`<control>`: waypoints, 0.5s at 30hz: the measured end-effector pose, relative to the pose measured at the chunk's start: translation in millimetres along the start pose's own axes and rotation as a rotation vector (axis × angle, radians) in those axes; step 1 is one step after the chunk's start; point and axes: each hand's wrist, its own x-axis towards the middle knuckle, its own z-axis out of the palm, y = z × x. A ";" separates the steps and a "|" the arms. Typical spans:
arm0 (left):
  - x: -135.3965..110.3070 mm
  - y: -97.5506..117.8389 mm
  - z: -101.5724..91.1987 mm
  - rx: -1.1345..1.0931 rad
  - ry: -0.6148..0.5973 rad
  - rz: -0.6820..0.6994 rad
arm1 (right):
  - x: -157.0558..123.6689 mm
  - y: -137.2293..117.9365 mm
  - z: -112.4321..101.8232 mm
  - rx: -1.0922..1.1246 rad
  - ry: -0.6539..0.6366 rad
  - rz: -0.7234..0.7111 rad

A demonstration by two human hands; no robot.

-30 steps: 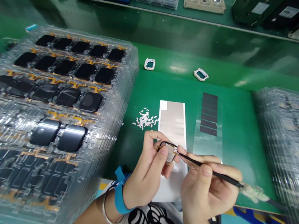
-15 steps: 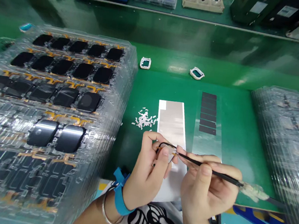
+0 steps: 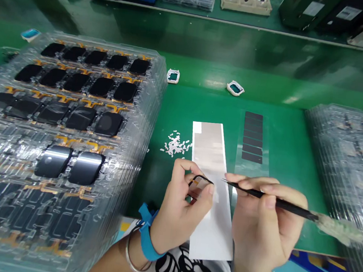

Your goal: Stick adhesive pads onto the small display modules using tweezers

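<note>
My left hand [image 3: 183,206] is closed on a small dark-rimmed screen part [image 3: 199,184], held just above a long white strip [image 3: 211,187] on the green bench. A blue wrist strap circles that wrist. My right hand [image 3: 264,226] grips black tweezers [image 3: 260,194], whose tips point left and stand a little to the right of the part, not touching it. A clear film with several dark rectangular pieces [image 3: 253,137] lies right of the strip. A small heap of white scraps [image 3: 175,144] lies left of it.
A tall stack of clear trays [image 3: 59,139] with dark screens fills the left side. Another stack of clear trays [image 3: 350,172] stands at the right. Two small white frames [image 3: 173,76] [image 3: 235,89] lie farther back on the bench. Bins and boxes line the far shelf.
The tweezers have drawn away to the right from the part, which they were touching before. My right hand has shifted right and slightly up. My left hand keeps holding the part.
</note>
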 end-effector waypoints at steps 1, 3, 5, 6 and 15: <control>-0.7 -0.2 -0.1 -0.025 -0.015 -0.007 | 1.9 -0.6 -2.2 -0.036 -0.050 0.004; -2.0 -0.3 -0.3 -0.082 -0.047 -0.022 | 3.5 -1.0 -6.6 -0.139 -0.121 0.000; -2.5 0.0 -0.4 -0.143 -0.066 -0.043 | 3.0 -0.6 -10.2 -0.245 -0.164 -0.002; -2.5 0.1 -0.5 -0.172 -0.072 -0.054 | 2.4 -0.4 -11.2 -0.296 -0.187 0.004; -0.6 -2.8 -1.6 -0.225 -0.111 0.005 | -1.7 0.0 -9.3 -0.461 -0.360 0.134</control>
